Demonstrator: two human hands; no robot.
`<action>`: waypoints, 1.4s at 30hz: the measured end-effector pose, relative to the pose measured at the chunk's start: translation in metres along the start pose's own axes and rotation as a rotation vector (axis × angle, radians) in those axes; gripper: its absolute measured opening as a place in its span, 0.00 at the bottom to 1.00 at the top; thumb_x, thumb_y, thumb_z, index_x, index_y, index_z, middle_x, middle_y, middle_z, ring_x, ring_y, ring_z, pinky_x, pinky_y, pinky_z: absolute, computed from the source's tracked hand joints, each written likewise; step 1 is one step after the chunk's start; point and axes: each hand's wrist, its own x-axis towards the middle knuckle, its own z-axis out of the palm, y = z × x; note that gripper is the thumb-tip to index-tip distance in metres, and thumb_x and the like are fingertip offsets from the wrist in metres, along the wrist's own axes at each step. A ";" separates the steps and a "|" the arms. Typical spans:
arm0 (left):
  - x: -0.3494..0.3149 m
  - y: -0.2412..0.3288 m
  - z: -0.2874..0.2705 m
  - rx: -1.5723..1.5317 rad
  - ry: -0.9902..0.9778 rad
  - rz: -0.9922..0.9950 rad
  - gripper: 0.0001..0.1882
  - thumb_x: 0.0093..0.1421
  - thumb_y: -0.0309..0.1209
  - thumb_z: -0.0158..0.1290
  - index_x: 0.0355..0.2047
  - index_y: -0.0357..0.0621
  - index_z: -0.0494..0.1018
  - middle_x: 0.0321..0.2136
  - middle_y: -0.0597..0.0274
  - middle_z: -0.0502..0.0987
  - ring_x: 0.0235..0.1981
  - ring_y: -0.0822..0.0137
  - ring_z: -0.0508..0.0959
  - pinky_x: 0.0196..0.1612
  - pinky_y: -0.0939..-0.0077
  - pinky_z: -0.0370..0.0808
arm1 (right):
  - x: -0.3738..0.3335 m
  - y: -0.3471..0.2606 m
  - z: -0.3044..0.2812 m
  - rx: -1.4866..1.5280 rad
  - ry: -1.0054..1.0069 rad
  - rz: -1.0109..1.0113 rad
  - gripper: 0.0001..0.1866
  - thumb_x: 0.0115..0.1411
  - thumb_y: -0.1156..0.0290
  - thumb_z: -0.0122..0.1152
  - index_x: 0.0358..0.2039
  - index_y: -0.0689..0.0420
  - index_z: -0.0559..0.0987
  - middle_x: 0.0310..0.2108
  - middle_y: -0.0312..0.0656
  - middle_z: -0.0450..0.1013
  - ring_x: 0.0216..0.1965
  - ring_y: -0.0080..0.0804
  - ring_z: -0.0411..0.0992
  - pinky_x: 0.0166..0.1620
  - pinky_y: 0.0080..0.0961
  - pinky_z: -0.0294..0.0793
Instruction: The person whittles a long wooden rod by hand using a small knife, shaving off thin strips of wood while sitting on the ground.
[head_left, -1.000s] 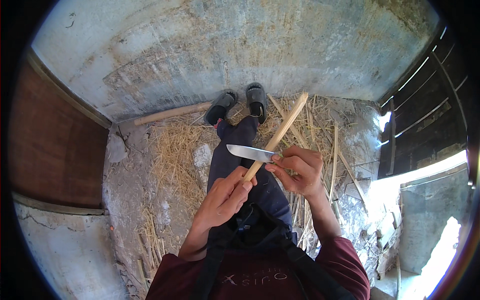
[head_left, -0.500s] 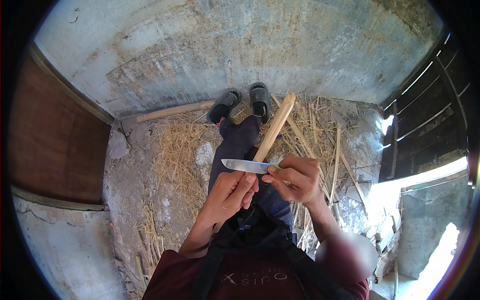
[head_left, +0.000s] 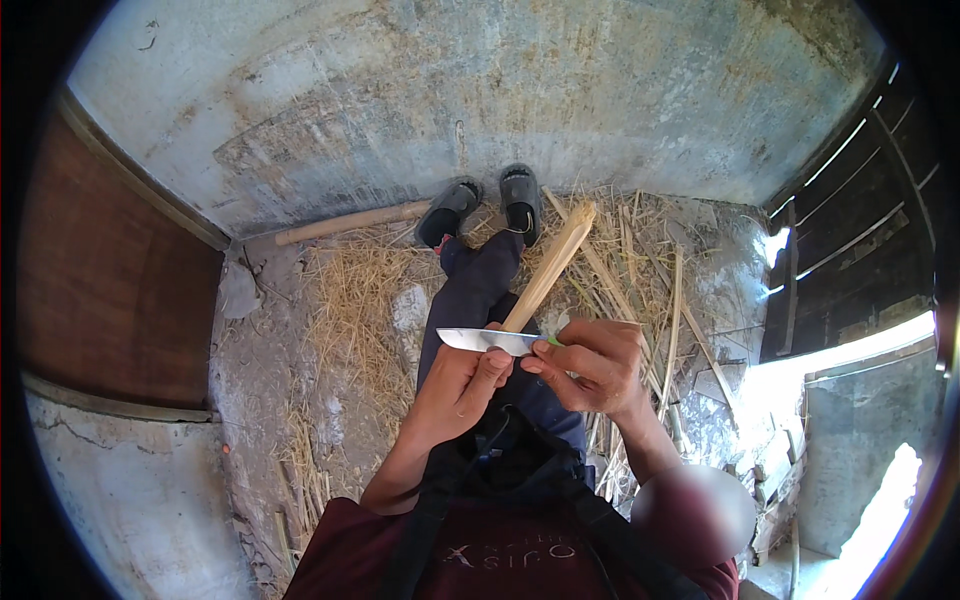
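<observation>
A pale, split wooden stick [head_left: 550, 268] points away from me, its near end gripped by my left hand [head_left: 463, 382]. Across that near end lies a knife [head_left: 490, 341], its blade tip toward the left. My right hand [head_left: 598, 368] is closed on the knife's green handle, thumb and fingers pinching close to the base of the blade. The thumb of my left hand rests against the lower edge of the blade. Most of the handle is hidden inside my right hand.
Straw [head_left: 365, 290] and thin sticks [head_left: 675, 330] litter the floor around my legs. A round pole [head_left: 350, 222] lies along the foot of the wall [head_left: 480, 90], beside my dark shoes [head_left: 519, 190]. A brown wooden panel [head_left: 110, 270] stands left, dark boards [head_left: 850, 240] right.
The stick's far end has dropped slightly nearer to me and shifted a little right. The blade has moved slightly toward me, together with both hands' small shifts.
</observation>
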 end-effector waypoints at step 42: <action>-0.010 0.012 0.008 0.229 0.038 -0.138 0.22 0.79 0.38 0.51 0.29 0.34 0.75 0.14 0.58 0.61 0.16 0.75 0.60 0.21 0.67 0.56 | 0.022 0.029 -0.032 -0.407 0.311 0.062 0.12 0.60 0.73 0.78 0.29 0.57 0.79 0.19 0.35 0.73 0.16 0.21 0.67 0.20 0.24 0.62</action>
